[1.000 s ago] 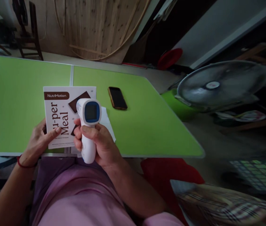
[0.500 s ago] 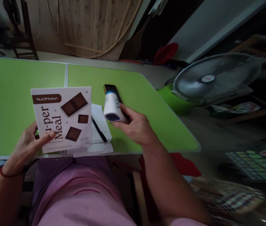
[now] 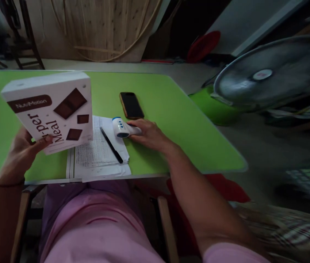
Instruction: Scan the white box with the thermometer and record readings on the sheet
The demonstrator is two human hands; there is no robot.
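In my left hand (image 3: 23, 149) is a white NutriMotion box (image 3: 72, 104) printed with brown chocolate pieces. The thumb lies across its front, and the box is tilted above the table so its top side shows. My right hand (image 3: 152, 135) is wrapped around the handle of a white-and-blue handheld infrared thermometer (image 3: 119, 128). The thermometer is low at the table, by the right edge of some written paper sheets (image 3: 91, 157). On the sheets lies a black pen (image 3: 111, 146). Just beyond the right hand is a dark phone (image 3: 131, 105) in an orange-brown case.
The green table (image 3: 193, 146) has a pale rim and a seam. At the right stand a large fan (image 3: 263, 75) and a green bucket (image 3: 213, 109). A wooden chair (image 3: 25, 47) is at the far left, and red cloth (image 3: 223, 188) is below the table's front edge.
The thermometer has come down towards the table and turned, leaving the phone uncovered. My left hand has moved the box left and up and tipped it, showing more of the paper.
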